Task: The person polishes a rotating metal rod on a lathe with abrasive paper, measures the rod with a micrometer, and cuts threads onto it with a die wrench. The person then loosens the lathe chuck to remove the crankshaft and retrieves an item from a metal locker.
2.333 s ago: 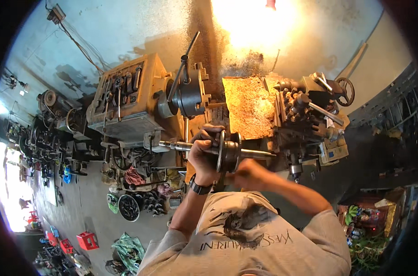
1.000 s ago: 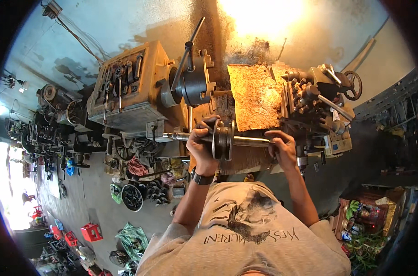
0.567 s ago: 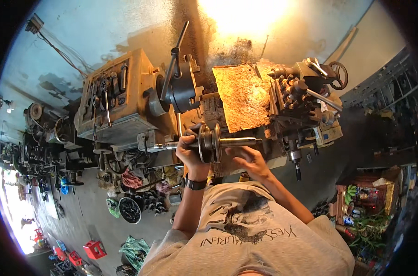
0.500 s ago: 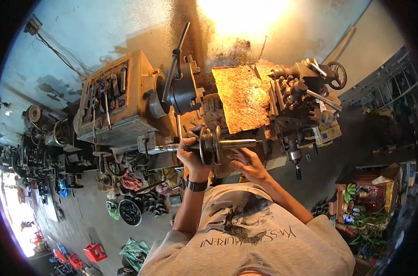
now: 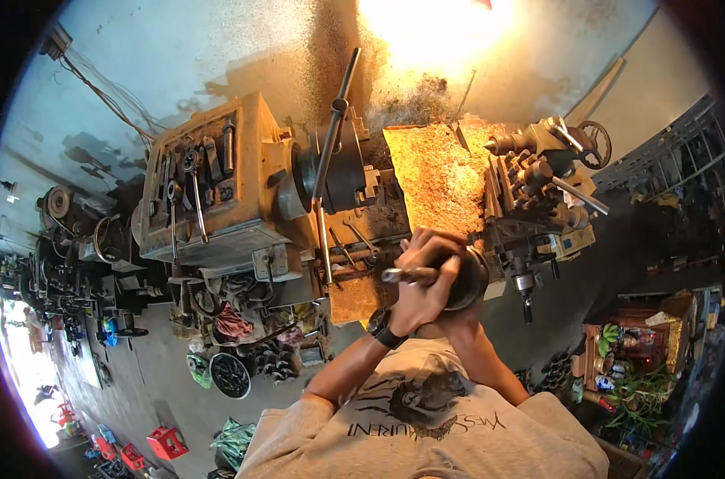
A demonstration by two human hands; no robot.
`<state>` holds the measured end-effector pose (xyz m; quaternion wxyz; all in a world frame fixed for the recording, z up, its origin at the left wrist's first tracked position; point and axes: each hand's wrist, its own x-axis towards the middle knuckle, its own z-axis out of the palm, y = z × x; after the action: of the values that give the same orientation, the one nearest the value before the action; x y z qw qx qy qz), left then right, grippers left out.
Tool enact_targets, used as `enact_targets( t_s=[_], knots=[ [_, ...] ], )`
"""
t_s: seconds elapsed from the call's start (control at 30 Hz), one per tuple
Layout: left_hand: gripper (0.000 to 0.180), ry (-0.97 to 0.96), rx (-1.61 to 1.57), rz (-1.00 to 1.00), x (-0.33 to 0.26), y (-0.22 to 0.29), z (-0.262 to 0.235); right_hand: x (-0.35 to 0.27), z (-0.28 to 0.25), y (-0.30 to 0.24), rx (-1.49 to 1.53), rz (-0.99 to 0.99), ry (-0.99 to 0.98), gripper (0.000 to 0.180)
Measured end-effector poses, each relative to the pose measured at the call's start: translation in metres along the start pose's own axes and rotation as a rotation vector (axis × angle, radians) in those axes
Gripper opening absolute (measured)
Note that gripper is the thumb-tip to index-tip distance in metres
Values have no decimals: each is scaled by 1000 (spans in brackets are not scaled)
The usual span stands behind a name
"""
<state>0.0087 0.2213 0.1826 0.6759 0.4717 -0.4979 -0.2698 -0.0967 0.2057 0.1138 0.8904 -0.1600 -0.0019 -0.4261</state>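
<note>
In front of my chest I hold a crankshaft with dark round discs (image 5: pixel 469 289) and a metal shaft end (image 5: pixel 408 275) that points to the left. My left hand (image 5: pixel 420 299), with a dark watch at the wrist, is closed around the crankshaft. My right hand (image 5: pixel 460 318) meets it from below on the right; most of its fingers are hidden behind the discs and the other hand. Beyond and to the left is a lathe chuck (image 5: pixel 342 172), with a T-shaped chuck key (image 5: pixel 333 144) standing out from it.
Wrenches (image 5: pixel 193 172) lie on the lathe headstock (image 5: pixel 246 172). A chip-covered sheet (image 5: pixel 438 180) covers part of the bed. The tool post (image 5: pixel 538 172) and tailstock (image 5: pixel 530 141) stand to the right. A black basin (image 5: pixel 231 375) of parts sits on the floor at left.
The crankshaft has moved right and turned, so its left shaft end now points more toward me. My right hand, open beside the shaft before, has come in against the crankshaft.
</note>
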Motion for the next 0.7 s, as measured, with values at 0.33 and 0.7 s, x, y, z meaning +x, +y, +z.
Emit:
enact_targets(
  t_s=[0.33, 0.7],
  knots=[
    [33, 455, 722, 190, -6, -13, -70, 111, -102, -31, -64, -351, 549, 32],
    [27, 349, 1185, -162, 58, -5, -96, 209, -176, -7, -219, -12, 712, 33]
  ],
)
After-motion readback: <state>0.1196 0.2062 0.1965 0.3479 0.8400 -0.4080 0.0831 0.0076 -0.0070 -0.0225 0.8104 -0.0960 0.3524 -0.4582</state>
